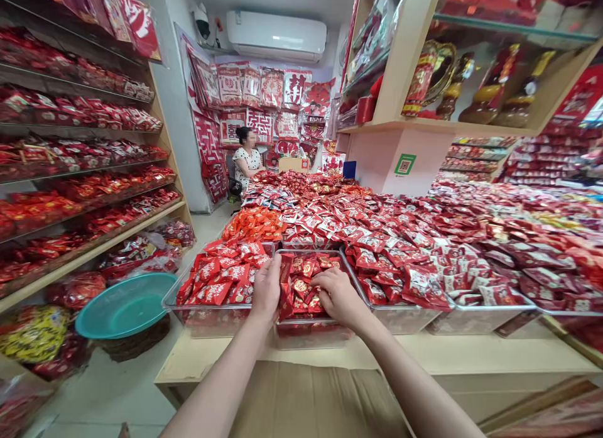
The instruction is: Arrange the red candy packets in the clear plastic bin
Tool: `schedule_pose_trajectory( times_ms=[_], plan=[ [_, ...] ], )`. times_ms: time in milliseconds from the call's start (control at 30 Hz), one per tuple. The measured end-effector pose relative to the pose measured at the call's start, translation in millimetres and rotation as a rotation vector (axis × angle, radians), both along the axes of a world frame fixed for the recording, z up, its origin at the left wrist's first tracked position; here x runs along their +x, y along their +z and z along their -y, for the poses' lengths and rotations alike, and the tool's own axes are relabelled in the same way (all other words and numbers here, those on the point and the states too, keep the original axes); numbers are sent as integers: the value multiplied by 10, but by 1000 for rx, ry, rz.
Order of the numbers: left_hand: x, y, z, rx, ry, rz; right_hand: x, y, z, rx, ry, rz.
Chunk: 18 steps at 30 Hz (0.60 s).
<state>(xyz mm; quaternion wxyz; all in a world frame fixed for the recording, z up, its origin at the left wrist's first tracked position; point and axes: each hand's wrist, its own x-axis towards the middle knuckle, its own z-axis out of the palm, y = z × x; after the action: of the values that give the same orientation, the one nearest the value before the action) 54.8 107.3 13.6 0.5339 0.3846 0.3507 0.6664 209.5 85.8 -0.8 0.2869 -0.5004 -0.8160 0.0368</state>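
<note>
Both my hands reach into a clear plastic bin (311, 334) of small red wrapped sweets (306, 274) at the front of a display table. My left hand (266, 287) rests on the bin's left wall, fingers curled over red packets. My right hand (336, 295) lies palm down on the packets in the same bin, fingers bent among them. Whether either hand grips a packet is hidden by the fingers. A neighbouring clear bin (207, 315) to the left holds more red packets.
The table (471, 356) is covered with bins of red sweets. Shelves of red packs line the left wall (85, 193). A teal basin (125, 305) sits low left. A person (247, 158) sits at the back. Brown cardboard (311, 400) lies below my arms.
</note>
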Motion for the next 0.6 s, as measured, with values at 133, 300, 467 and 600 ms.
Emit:
schedule_pose_trajectory(
  times_ms=[133, 300, 467, 600],
  plan=[
    [9, -30, -23, 15, -34, -6, -53, 28, -10, -39, -60, 111],
    [16, 25, -15, 13, -57, 12, -187, 71, -57, -33, -125, 297],
    [5, 49, -5, 11, -65, 1, -169, 87, -71, -20, -225, 235],
    [-13, 25, -12, 0, -56, -5, 117, 218, -85, -42, -183, 48]
  ],
)
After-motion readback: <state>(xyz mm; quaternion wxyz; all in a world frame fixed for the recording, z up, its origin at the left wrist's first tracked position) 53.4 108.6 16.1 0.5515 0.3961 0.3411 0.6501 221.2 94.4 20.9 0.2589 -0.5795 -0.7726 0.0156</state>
